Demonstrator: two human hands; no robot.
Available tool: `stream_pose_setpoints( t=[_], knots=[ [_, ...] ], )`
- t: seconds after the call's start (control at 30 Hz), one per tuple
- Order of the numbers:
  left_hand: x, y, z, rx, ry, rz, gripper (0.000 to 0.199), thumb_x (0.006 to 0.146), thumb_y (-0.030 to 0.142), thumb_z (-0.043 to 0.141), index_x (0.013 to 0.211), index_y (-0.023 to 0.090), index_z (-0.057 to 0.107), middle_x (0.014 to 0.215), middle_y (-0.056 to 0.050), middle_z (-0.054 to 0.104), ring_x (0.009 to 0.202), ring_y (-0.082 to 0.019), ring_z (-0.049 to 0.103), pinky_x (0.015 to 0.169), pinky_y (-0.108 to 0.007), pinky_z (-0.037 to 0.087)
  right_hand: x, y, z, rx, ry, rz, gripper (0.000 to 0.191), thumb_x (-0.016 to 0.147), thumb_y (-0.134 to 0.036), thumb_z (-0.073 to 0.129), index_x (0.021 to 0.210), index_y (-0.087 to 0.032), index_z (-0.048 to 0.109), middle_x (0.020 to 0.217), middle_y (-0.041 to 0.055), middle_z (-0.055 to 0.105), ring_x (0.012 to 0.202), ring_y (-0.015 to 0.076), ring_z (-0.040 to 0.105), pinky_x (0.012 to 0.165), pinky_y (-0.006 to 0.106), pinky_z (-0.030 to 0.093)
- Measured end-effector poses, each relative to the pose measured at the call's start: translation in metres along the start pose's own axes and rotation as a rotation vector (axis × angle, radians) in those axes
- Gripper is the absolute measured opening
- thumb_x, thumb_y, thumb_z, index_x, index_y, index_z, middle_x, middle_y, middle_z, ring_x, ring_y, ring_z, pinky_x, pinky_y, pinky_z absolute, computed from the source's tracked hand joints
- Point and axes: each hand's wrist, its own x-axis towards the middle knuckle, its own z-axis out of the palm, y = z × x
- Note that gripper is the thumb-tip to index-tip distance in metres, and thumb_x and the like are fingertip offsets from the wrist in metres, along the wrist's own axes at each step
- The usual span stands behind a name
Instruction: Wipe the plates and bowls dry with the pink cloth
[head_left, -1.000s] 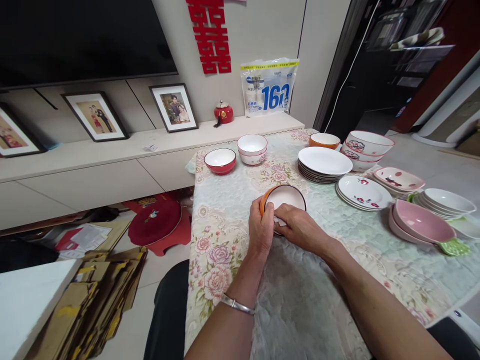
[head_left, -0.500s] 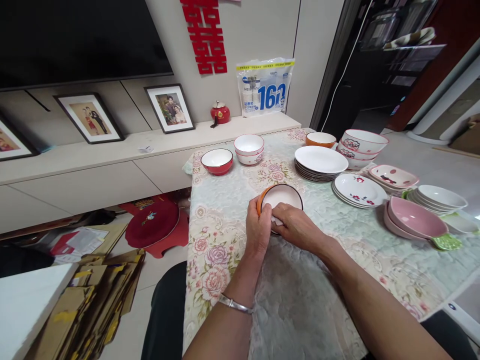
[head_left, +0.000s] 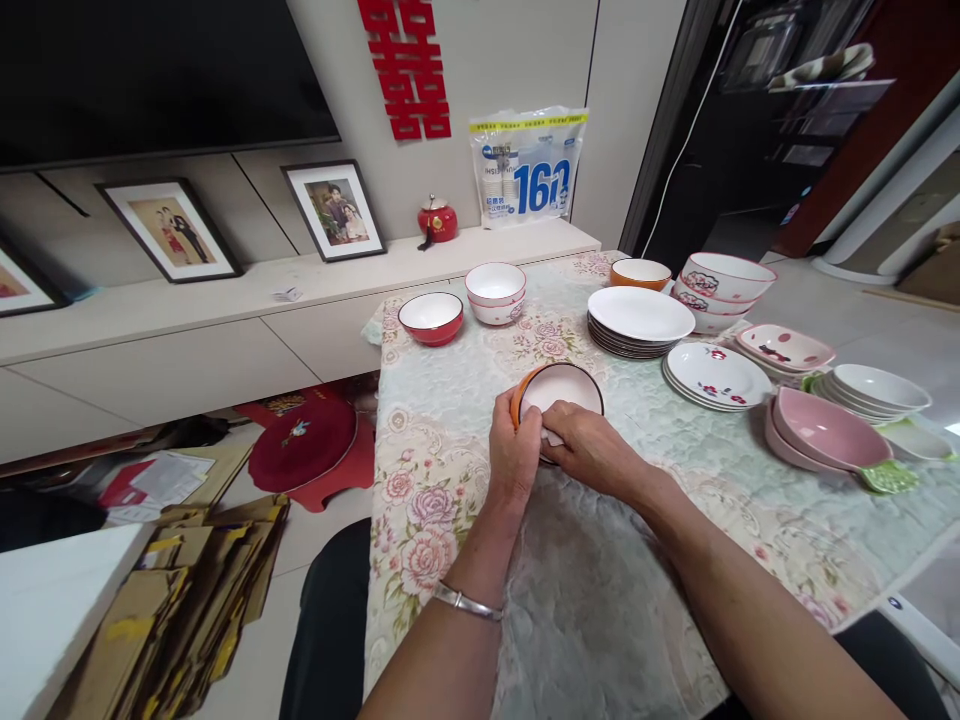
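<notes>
An orange bowl [head_left: 574, 388] with a white inside and dark rim is tilted above the table, its opening facing me. My left hand [head_left: 514, 440] is closed round its left side, thumb over the rim. At the near rim my right hand [head_left: 589, 440] pinches a white cloth [head_left: 552, 438], mostly hidden under the fingers, against the bowl. Behind them stand a red bowl [head_left: 432, 322] and two stacked white bowls [head_left: 496, 290] with pink rims.
On the right are stacked white plates [head_left: 640, 314], flowered plates [head_left: 716, 376], large bowls [head_left: 726, 280], another orange bowl [head_left: 640, 272], pink bowls [head_left: 829, 430] and small white dishes [head_left: 881, 388]. A red stool [head_left: 304, 450] stands left of the table [head_left: 420, 430].
The view has shifted very slightly. Both hands keep their hold on the bowl and cloth, with hardly any visible movement.
</notes>
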Motion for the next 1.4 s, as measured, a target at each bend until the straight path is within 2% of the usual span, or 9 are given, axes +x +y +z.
stream_pose_setpoints(
  t=[0.27,0.47,0.9,1.13,1.27,1.4],
  knots=[
    [0.0012,-0.0009,0.0015,0.002,0.008,0.006,0.032,0.078,0.020,0.053,0.110,0.019,0.059,0.106,-0.005,0.066,0.098,-0.020,0.062,0.089,-0.034,0.048,0.0004,0.0003,0.0014,0.019,0.010,0.008,0.012,0.094,-0.021,0.054,0.090,-0.014,0.063,0.087,0.0077,0.064,0.082,0.0185,0.057,0.073,0.028,0.039],
    [0.0020,-0.0032,0.0022,-0.018,0.013,0.017,0.032,0.077,0.019,0.054,0.109,0.019,0.059,0.110,-0.006,0.066,0.104,-0.022,0.061,0.095,-0.036,0.046,0.0003,0.0025,0.0031,0.027,0.019,-0.004,0.010,0.093,-0.021,0.054,0.091,-0.015,0.062,0.087,0.0073,0.063,0.081,0.0191,0.057,0.072,0.029,0.039],
    [0.0000,-0.0001,0.0016,-0.036,0.009,0.014,0.034,0.080,0.019,0.053,0.113,0.018,0.059,0.114,-0.008,0.066,0.107,-0.023,0.061,0.097,-0.037,0.046,0.0005,0.0019,0.0012,0.052,0.006,0.003,0.012,0.093,-0.023,0.052,0.090,-0.016,0.062,0.088,0.0076,0.064,0.082,0.0201,0.059,0.072,0.029,0.042],
    [-0.0030,0.0036,-0.0001,-0.031,0.006,0.054,0.028,0.089,0.036,0.053,0.109,0.018,0.060,0.113,-0.010,0.067,0.111,-0.024,0.060,0.098,-0.037,0.044,-0.0008,0.0022,-0.0028,0.303,-0.034,-0.076,0.016,0.097,-0.027,0.047,0.101,-0.019,0.061,0.097,0.0064,0.064,0.088,0.0196,0.059,0.080,0.032,0.046],
    [-0.0045,0.0016,-0.0022,-0.018,0.074,0.107,0.033,0.089,0.041,0.054,0.109,0.016,0.060,0.113,-0.011,0.066,0.108,-0.023,0.060,0.097,-0.037,0.044,-0.0023,0.0008,-0.0033,0.367,-0.067,-0.164,0.016,0.098,-0.025,0.045,0.105,-0.021,0.059,0.103,0.0066,0.063,0.093,0.0197,0.058,0.084,0.033,0.047],
    [-0.0069,0.0018,-0.0031,0.006,0.169,0.109,0.035,0.087,0.043,0.056,0.111,0.017,0.058,0.113,-0.012,0.064,0.110,-0.024,0.059,0.098,-0.039,0.044,-0.0028,0.0021,0.0043,0.210,-0.047,-0.204,0.016,0.094,-0.015,0.045,0.099,-0.019,0.059,0.100,0.0087,0.062,0.092,0.0221,0.055,0.083,0.037,0.046]
  ],
)
